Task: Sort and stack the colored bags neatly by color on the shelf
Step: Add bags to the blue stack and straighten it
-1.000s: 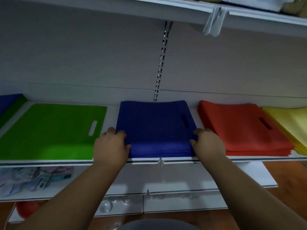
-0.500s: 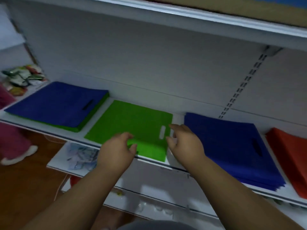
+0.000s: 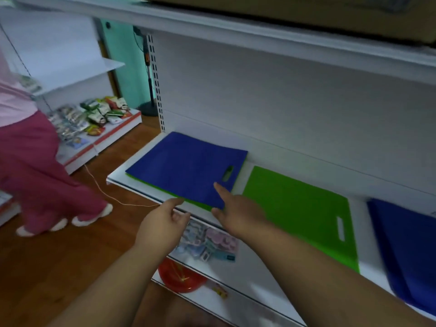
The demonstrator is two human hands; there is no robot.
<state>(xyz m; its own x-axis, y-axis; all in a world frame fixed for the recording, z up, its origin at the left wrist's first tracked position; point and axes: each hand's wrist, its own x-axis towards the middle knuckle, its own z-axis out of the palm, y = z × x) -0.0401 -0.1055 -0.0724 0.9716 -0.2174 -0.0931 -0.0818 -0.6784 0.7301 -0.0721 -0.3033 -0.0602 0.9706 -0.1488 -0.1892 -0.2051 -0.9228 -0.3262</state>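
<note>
both hands have shifted leftward since half a second ago, leaving the lone green bag for the mixed pile at the shelf's left end. left to right: the left hand, fingers loosely curled and holding nothing, hovers at the front lip just below the pile's near edge; the blue bag lies flat on top of the pile, green bags showing as a thin edge beneath it; the right hand, fingers relaxed, index extended, reaches the bag's near right corner, though contact cannot be confirmed. the blue bag's long axis runs from the shelf's front left towards the back right, with its handle slot at the right end. further right lie the green bag and, at the frame edge, a blue stack. the step appears to be lifting the misplaced blue bag: pinching both near corners and raising it flat should leave the green layer undisturbed.
</note>
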